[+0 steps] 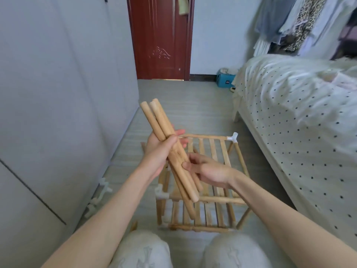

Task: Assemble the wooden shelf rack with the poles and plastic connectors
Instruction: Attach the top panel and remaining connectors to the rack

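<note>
Left hand [157, 149] is gripping a bundle of round light-wood poles [170, 149] above the half-built slatted wooden rack [210, 171]; right hand [209, 171] is pinching one w/ fingertips. Loose bundle could slip, scattering onto rack.

You are facing a red-brown door [161, 38], polka-dot bed [301, 120] lying right, clothes [301, 22] hanging above, blue box [225, 80] sitting by the wall.

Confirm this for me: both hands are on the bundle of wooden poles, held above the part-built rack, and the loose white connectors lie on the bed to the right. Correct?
Not quite. The head view shows the loose white connectors on the floor by the wall on the left, not on the bed. The rest stands: the left hand and right hand both hold the bundle of wooden poles above the part-built rack.
</note>
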